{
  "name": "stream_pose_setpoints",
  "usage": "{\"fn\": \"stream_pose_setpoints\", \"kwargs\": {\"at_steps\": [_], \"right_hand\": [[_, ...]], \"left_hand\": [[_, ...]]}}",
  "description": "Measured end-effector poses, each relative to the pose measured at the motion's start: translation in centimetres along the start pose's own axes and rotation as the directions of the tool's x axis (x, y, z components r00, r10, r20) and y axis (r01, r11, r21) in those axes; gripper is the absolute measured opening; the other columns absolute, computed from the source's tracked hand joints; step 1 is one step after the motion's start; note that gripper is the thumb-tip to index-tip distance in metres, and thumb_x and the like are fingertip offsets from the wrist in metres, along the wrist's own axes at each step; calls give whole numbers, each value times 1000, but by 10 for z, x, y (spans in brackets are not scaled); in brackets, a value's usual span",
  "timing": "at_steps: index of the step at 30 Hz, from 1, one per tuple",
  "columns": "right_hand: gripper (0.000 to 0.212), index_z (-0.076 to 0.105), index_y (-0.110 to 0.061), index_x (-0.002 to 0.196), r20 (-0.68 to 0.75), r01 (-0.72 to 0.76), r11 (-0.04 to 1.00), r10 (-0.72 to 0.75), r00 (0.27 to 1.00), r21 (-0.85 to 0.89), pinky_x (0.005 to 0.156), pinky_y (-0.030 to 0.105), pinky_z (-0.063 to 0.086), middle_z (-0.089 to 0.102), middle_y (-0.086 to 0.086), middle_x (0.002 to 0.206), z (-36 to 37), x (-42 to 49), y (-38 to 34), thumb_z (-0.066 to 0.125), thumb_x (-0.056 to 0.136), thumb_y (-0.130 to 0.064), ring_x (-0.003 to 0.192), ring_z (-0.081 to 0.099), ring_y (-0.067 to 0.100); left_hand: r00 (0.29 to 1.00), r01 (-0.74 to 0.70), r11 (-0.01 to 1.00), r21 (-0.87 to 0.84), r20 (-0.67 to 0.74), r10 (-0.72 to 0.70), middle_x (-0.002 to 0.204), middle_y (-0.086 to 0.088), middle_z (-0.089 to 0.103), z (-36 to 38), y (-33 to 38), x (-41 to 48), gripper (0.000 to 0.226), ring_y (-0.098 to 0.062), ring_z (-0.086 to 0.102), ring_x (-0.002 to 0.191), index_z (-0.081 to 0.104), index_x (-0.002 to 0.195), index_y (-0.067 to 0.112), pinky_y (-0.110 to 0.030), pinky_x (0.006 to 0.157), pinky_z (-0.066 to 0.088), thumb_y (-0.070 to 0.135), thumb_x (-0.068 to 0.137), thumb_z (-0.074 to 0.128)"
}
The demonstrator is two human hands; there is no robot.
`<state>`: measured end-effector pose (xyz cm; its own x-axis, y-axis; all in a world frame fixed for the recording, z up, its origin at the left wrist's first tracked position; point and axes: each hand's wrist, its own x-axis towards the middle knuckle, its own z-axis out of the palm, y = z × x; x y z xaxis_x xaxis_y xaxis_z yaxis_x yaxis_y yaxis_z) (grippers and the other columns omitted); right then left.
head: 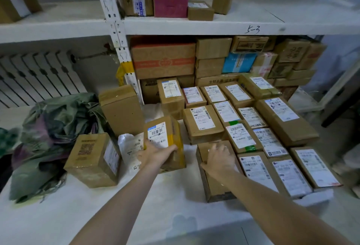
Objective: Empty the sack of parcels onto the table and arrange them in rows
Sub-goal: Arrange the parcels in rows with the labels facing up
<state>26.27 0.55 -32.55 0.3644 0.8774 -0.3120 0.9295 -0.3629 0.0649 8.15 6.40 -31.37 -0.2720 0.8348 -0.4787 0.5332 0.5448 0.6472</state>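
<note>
My left hand [153, 154] grips a tilted cardboard parcel with yellow tape [167, 137] at mid-table. My right hand [219, 160] rests with spread fingers on top of a plain brown box [214, 184] at the left end of the front row. To its right, several labelled parcels [253, 120] lie in rows on the white table [116, 215]. The crumpled green sack [52, 133] lies at the left. Beside it stand a brown box with a QR code [93, 159], a tall box [120, 110] and a white plastic mailer [130, 147].
A white metal shelf [194, 24] rises behind the table; its lower level is packed with stacked cartons [163, 57], and its upper level holds a pink box [169, 1] and small boxes. A radiator [37, 77] is at the back left.
</note>
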Motion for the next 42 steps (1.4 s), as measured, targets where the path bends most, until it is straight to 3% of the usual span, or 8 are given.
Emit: {"fn": "stream_pose_setpoints", "kwargs": {"at_steps": [6, 12, 17, 24, 29, 34, 39, 42], "right_hand": [[46, 49, -10, 128, 5, 71, 972, -74, 997, 225, 92, 38, 48, 50, 10, 125, -10, 12, -10, 59, 90, -34, 113, 54, 26], [12, 59, -15, 86, -46, 194, 662, -234, 971, 724, 71, 25, 47, 58, -2, 77, -42, 46, -38, 55, 94, -22, 76, 59, 12], [30, 61, -10, 121, -50, 224, 629, -281, 958, 745, 94, 27, 47, 65, 4, 115, -45, 72, -45, 59, 92, -14, 110, 60, 18], [30, 62, -16, 117, -278, 483, 675, -396, 875, 558, 91, 34, 51, 58, 3, 118, -52, 133, -49, 55, 88, -9, 108, 58, 20], [23, 65, -22, 112, -182, 622, 776, -600, 779, 106, 88, 32, 45, 56, -3, 120, -45, 154, -66, 53, 92, -20, 113, 50, 19], [22, 67, -20, 105, -236, 679, 734, -661, 712, -9, 90, 33, 40, 64, 2, 112, -63, 148, -114, 52, 88, -17, 108, 56, 23], [23, 62, -15, 111, -37, 749, 648, -752, 658, 138, 73, 33, 48, 65, 10, 111, -49, 126, -194, 54, 90, -11, 99, 64, 30], [45, 45, -11, 134, 118, 766, 642, -763, 635, 35, 90, 37, 48, 52, 13, 132, -20, 132, -225, 56, 90, -15, 120, 53, 31]], "left_hand": [[1000, -17, 998, 63, 14, 16, 134, -14, 39, -4, 4, 6, 120, -34, 32, 130, 22, 139, 24, -47, 99, 38, 64, 39, 75], [999, 6, 994, 107, -46, -1, 139, -16, 36, -6, 14, 23, 115, -35, 34, 132, 18, 142, 20, -46, 101, 36, 60, 54, 81], [999, 35, 983, 183, -4, -35, 140, -16, 36, 6, 29, 50, 109, -35, 33, 133, 27, 139, 24, -45, 104, 36, 65, 52, 78], [997, -22, 998, 65, 79, 17, 132, -11, 45, 42, 47, 83, 115, -33, 43, 129, 23, 144, 36, -40, 107, 40, 70, 48, 75], [987, -144, 989, -32, 73, 146, 122, -4, 63, 26, 37, 97, 52, -23, 56, 118, 56, 131, 24, -33, 98, 47, 26, 81, 68], [928, -300, 931, 210, -163, 336, 116, -3, 62, -22, 28, 94, 31, -21, 60, 107, 66, 117, 18, -29, 89, 49, 16, 88, 57], [835, -343, 843, 414, -277, 476, 108, -6, 56, -84, 26, 88, 29, -26, 61, 94, 66, 110, 11, -37, 75, 52, 9, 83, 56], [839, -335, 817, 470, -246, 485, 114, -7, 54, -111, 19, 90, 32, -27, 60, 96, 65, 114, 11, -35, 75, 51, 8, 84, 55]]}}
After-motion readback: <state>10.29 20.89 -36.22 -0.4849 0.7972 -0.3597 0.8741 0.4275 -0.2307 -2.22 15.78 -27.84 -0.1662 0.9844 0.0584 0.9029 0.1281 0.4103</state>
